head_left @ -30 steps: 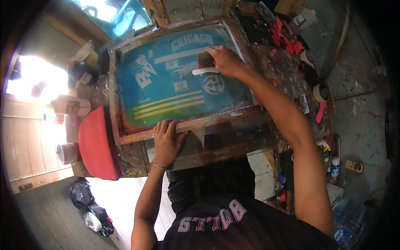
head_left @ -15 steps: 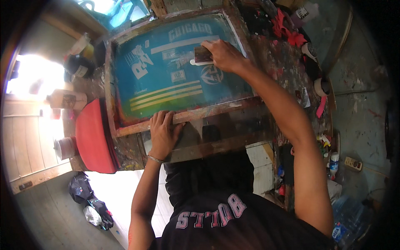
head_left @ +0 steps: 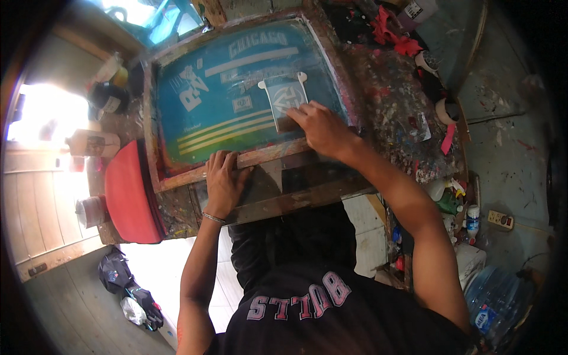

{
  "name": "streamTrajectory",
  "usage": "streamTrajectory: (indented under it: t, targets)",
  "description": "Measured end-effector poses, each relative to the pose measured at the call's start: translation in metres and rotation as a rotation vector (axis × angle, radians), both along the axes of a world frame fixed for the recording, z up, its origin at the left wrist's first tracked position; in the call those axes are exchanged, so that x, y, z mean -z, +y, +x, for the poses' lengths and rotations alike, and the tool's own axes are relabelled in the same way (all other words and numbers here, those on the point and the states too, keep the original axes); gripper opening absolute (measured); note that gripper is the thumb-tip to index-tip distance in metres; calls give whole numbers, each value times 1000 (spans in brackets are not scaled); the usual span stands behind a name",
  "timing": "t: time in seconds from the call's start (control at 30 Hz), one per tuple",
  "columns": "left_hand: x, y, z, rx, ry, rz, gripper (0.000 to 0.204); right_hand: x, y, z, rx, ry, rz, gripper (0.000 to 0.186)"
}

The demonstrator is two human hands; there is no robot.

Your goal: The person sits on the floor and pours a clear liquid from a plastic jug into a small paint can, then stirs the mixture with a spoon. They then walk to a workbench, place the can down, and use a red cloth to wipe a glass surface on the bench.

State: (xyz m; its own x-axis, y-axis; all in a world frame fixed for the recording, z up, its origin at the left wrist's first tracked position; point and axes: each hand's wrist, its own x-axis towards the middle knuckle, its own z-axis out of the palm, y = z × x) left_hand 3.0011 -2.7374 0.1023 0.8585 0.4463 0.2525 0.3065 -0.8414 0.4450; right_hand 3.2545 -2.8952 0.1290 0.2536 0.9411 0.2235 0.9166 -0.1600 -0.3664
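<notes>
A screen-printing frame (head_left: 269, 155) with paint-stained wooden sides lies on the table, its blue-green mesh (head_left: 228, 127) bearing pale lettering, logos and yellowish stripes. My right hand (head_left: 328, 129) grips a small brown squeegee (head_left: 287, 123), which touches the mesh near its front side. Behind the squeegee, two thin lines of white ink (head_left: 270, 97) run back over a round emblem and end in blobs. At the frame's near side, my left hand (head_left: 223, 186) has its fingers hooked over the wood, thumb spread to the right.
A red cushion-like object (head_left: 127, 195) stands at the table's left, beside jars and tubs (head_left: 94, 144). Tape rolls (head_left: 447, 110) and red scraps (head_left: 393, 32) line the right edge. Bottles (head_left: 472, 222) and a large clear water jug (head_left: 497, 302) stand lower right. Black bags (head_left: 121, 278) lie lower left.
My right hand has drawn the squeegee toward me across the round emblem, leaving white ink lines behind it. My left hand stays on the frame. The whole view has shifted slightly.
</notes>
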Motion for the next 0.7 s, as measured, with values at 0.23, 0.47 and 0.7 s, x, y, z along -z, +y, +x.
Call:
streamTrajectory:
  t: [0.23,0.47,0.7]
  targets:
    - [1,2,1,-11,5,0,43,5,-19,-24,40,-175,83,28]
    - [-21,4,2,4,-2,-11,42,8,-32,-32,29,-314,209,34]
    - [-157,59,25,58,-123,-50,49,-102,26,8,75,-451,494,57]
